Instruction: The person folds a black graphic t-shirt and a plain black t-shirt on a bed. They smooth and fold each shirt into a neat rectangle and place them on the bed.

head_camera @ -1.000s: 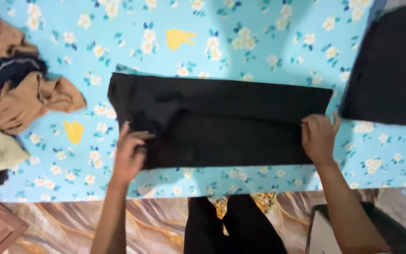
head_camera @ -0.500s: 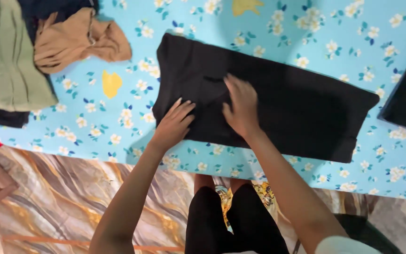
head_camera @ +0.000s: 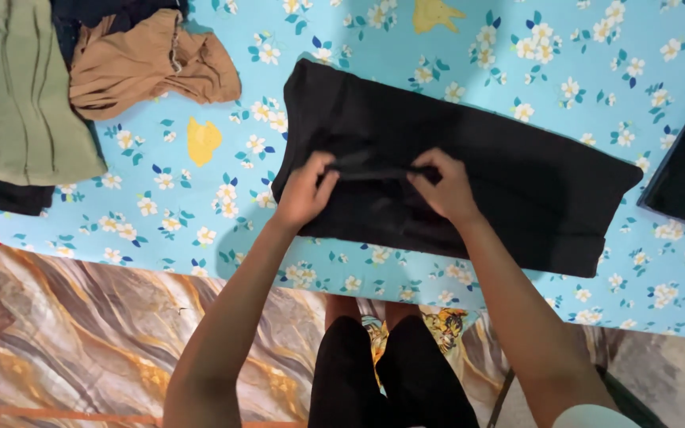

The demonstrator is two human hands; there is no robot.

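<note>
Two hands pinch a ridge in the flat, folded black garment [head_camera: 509, 186].

The scene is evenly and brightly lit by soft, diffuse light; no glare is seen. A faint shadow is cast on the floral blue sheet [head_camera: 200, 230] just below the near edge of the black garment [head_camera: 501, 182], whose folds are swallowed by its darkness, so that little surface detail is shown. The view is slightly soft throughout, and the left hand [head_camera: 304, 192] and right hand [head_camera: 445, 189] are rendered with mild blur. The lines are bent slightly toward the edges.
</note>
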